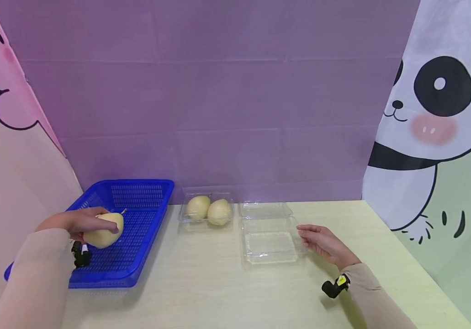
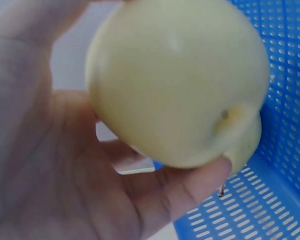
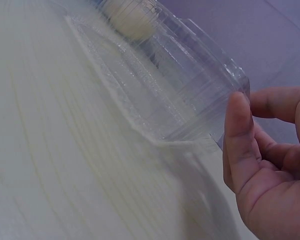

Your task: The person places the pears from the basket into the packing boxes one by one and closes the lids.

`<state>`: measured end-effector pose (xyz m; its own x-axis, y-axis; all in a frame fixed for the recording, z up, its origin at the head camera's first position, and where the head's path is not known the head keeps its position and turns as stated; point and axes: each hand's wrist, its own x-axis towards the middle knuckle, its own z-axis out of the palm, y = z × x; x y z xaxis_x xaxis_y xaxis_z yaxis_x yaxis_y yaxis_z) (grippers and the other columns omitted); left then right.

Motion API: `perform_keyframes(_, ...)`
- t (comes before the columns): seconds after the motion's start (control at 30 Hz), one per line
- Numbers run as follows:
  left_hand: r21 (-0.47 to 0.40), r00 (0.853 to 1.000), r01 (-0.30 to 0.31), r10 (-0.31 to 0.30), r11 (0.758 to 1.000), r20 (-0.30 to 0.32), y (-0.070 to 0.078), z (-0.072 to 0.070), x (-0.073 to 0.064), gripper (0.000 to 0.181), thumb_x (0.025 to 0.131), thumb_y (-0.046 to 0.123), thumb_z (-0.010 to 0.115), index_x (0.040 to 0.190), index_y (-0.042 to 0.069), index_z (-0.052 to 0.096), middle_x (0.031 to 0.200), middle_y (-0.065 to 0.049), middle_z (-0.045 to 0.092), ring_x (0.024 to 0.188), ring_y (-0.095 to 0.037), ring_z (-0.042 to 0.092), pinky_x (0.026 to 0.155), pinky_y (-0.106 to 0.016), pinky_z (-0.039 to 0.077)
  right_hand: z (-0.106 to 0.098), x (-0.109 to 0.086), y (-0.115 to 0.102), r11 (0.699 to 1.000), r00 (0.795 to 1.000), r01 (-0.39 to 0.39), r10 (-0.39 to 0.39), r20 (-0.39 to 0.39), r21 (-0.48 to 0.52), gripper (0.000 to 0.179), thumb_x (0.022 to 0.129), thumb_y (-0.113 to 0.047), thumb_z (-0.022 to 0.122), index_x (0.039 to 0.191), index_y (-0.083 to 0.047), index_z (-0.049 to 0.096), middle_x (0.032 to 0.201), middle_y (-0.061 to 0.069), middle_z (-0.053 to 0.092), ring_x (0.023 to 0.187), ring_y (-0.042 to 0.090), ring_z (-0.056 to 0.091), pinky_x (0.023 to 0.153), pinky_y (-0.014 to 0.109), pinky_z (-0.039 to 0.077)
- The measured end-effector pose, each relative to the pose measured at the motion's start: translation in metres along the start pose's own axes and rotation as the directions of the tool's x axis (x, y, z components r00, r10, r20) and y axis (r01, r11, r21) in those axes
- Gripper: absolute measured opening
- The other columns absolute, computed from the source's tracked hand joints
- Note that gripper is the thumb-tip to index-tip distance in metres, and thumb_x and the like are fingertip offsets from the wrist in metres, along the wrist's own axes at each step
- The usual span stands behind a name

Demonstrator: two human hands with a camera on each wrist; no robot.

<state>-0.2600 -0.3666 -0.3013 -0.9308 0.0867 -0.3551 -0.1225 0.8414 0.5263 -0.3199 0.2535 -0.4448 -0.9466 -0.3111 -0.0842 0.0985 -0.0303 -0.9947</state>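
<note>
My left hand (image 1: 81, 222) grips a pale yellow pear (image 1: 104, 232) over the blue plastic basket (image 1: 136, 269). In the left wrist view the fingers wrap round the pear's side, and its dimpled end faces the lower right. Behind it, a second pear (image 2: 247, 146) with a brown stem is partly hidden in the basket. On the table's right side, my right hand (image 1: 326, 246) pinches the right rim of a clear plastic clamshell box (image 1: 271, 249) between thumb and index finger. The box holds nothing, and its lid (image 1: 265, 210) lies folded back toward the wall.
Another clear box (image 1: 182, 220) with two pears (image 1: 219, 212) in it stands between the basket and the clamshell box, near the purple backdrop (image 1: 227, 91). The pale wooden table (image 1: 202, 292) extends in front of the boxes. Cartoon-printed sheets (image 1: 408, 192) hang at both sides.
</note>
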Motion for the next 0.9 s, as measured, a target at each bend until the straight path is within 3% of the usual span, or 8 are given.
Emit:
perform_keyframes(0.2, -0.051, 0.992, -0.113, 0.110, 0.992, -0.059, 0.004, 0.000, -0.004, 0.072, 0.090, 0.040, 0.064, 0.137, -0.004, 0.030, 0.119, -0.030, 0.047, 0.099, -0.036, 0.056, 0.071, -0.042, 0.055, 0.001, -0.001, -0.001, 1.000, 1.000, -0.006, 0.006, 0.004, 0.003, 0.048, 0.102, -0.006, 0.055, 0.140, 0.018, 0.039, 0.101, 0.003, 0.059, 0.079, 0.006, 0.058, 0.072, 0.018, 0.053)
perform_keyframes(0.37, -0.062, 0.971, -0.216, 0.208, 0.974, -0.115, 0.017, 0.004, -0.008, 0.068, 0.094, 0.037, 0.061, 0.139, -0.004, 0.030, 0.123, -0.028, 0.048, 0.099, -0.032, 0.057, 0.073, -0.042, 0.056, 0.001, 0.000, -0.001, 1.000, 1.000, -0.006, 0.006, 0.003, 0.010, 0.047, 0.103, -0.005, 0.054, 0.140, 0.019, 0.039, 0.100, 0.003, 0.059, 0.078, 0.005, 0.058, 0.072, 0.018, 0.053)
perform_keyframes(0.5, -0.059, 0.956, -0.265, 0.254, 0.962, -0.143, 0.029, 0.008, -0.009, 0.066, 0.094, 0.037, 0.062, 0.139, -0.002, 0.032, 0.125, -0.026, 0.049, 0.100, -0.031, 0.057, 0.073, -0.043, 0.056, 0.000, -0.001, -0.001, 1.000, 1.000, -0.006, 0.006, 0.004, 0.009, 0.048, 0.102, -0.006, 0.055, 0.140, 0.019, 0.039, 0.101, 0.004, 0.060, 0.079, 0.006, 0.058, 0.072, 0.018, 0.053)
perform_keyframes(0.9, -0.005, 0.949, -0.282, 0.278, 0.959, -0.152, 0.065, 0.012, -0.017, 0.067, 0.094, 0.045, 0.065, 0.141, 0.007, 0.036, 0.120, -0.015, 0.057, 0.099, -0.026, 0.058, 0.073, -0.035, 0.053, 0.000, -0.002, -0.002, 1.000, 1.000, -0.007, 0.007, 0.005, 0.022, 0.047, 0.102, -0.005, 0.055, 0.139, 0.019, 0.039, 0.100, 0.004, 0.061, 0.078, 0.006, 0.058, 0.071, 0.018, 0.052)
